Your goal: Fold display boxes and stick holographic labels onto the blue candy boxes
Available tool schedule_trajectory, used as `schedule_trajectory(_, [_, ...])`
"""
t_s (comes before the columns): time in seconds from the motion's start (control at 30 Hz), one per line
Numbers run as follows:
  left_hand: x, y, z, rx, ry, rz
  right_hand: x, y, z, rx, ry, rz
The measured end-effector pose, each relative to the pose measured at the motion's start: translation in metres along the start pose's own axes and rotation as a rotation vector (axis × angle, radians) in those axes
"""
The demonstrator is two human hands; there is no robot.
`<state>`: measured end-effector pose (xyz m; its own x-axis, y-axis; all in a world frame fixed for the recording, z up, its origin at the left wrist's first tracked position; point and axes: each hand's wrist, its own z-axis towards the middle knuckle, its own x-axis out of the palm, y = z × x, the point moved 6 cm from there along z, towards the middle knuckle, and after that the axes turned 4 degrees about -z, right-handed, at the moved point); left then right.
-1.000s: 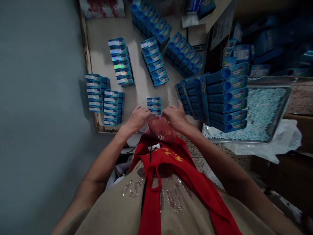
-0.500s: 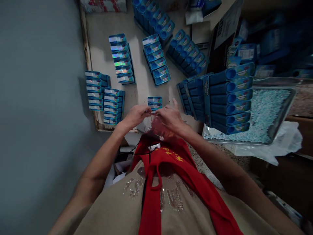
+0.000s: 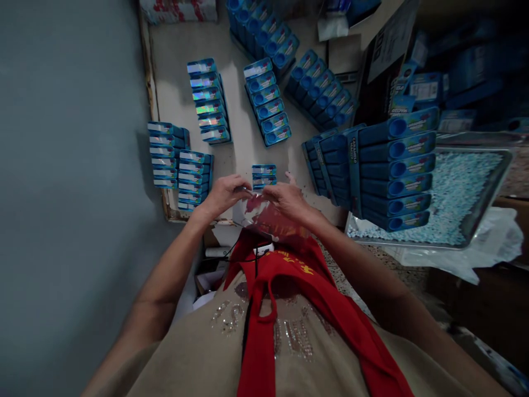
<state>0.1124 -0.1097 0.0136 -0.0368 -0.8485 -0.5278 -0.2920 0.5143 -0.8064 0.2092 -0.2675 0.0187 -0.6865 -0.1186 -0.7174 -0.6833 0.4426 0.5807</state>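
Observation:
A clear plastic bag [image 3: 261, 221] hangs between my hands at the table's near edge, with the red apron showing through it. My left hand [image 3: 226, 193] pinches its upper edge on the left. On the right, the fingers of my right hand [image 3: 286, 199] are closed on the same edge, the little finger raised. Just beyond the fingertips lies a small stack of blue boxes [image 3: 263, 170] with shiny labels; its near part is hidden by the hands and bag.
Rows of blue boxes stand across the table: one row [image 3: 209, 102] at left, another [image 3: 268, 102] in the middle. Larger banded stacks [image 3: 372, 168] lean at right, over a metal tray [image 3: 490, 198] of pale blue pellets. A grey wall [image 3: 74, 138] borders the left.
The plastic bag has spread wider and flatter below my hands. My fingertips are slightly farther apart. The surrounding boxes look the same, with a small shift of the view.

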Motion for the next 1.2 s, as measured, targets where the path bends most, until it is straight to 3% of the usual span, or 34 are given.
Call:
schedule_trajectory(0.13, [-0.003, 0.005, 0.003, -0.044, 0.022, -0.014, -0.001, -0.002, 0.003, 0.008, 0.011, -0.028])
schedule_trajectory(0.27, [-0.009, 0.018, 0.000, -0.086, -0.029, -0.018, -0.004, 0.000, 0.004, 0.013, 0.051, -0.031])
schedule_trajectory(0.43, [-0.002, 0.021, -0.005, 0.060, -0.021, 0.209, -0.005, -0.005, 0.006, 0.032, 0.086, 0.053])
schedule_trajectory(0.6, [0.000, 0.023, -0.003, 0.093, -0.032, 0.279, 0.001, -0.014, 0.013, 0.005, 0.104, 0.161])
schedule_trajectory(0.87, [0.001, 0.025, -0.001, 0.033, -0.010, 0.158, 0.003, -0.030, 0.016, 0.032, 0.104, 0.216])
schedule_trajectory(1.03, [-0.003, 0.029, -0.003, -0.050, -0.010, -0.094, 0.007, -0.030, 0.016, 0.009, 0.147, 0.212])
schedule_trajectory(1.2, [-0.011, 0.032, -0.009, -0.129, -0.163, -0.252, 0.006, -0.029, 0.015, 0.035, 0.163, 0.275])
